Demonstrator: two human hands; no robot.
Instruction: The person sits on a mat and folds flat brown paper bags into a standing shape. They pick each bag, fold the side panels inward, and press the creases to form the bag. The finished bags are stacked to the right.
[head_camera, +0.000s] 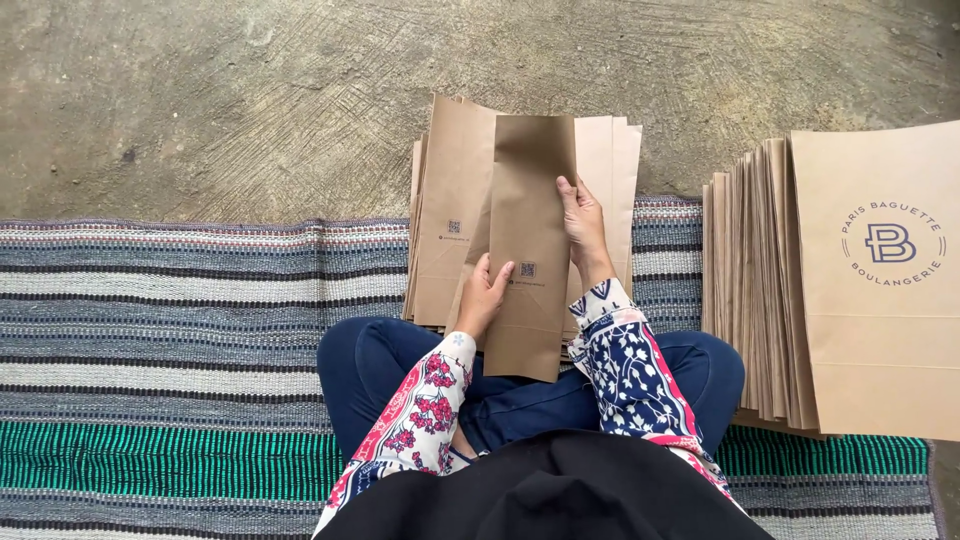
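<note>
Seated cross-legged on striped woven floor mat (180, 330), grey, blue and green bands; bare rough concrete floor (220, 100) beyond it. Folded flat brown paper bag (530, 240) held upright over knees. Left hand (484, 295) pinches its lower left edge; right hand (584, 225) grips its right edge. Behind bag: stack of brown paper bags (450, 210). Right of it: larger fanned pile of printed brown bags (800, 290) on the mat

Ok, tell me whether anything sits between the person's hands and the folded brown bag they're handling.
Nothing visible does. The left hand and the right hand both rest directly on the folded brown bag, one at each long edge. The bag lies above the stack of flat bags, with no other item between.
</note>
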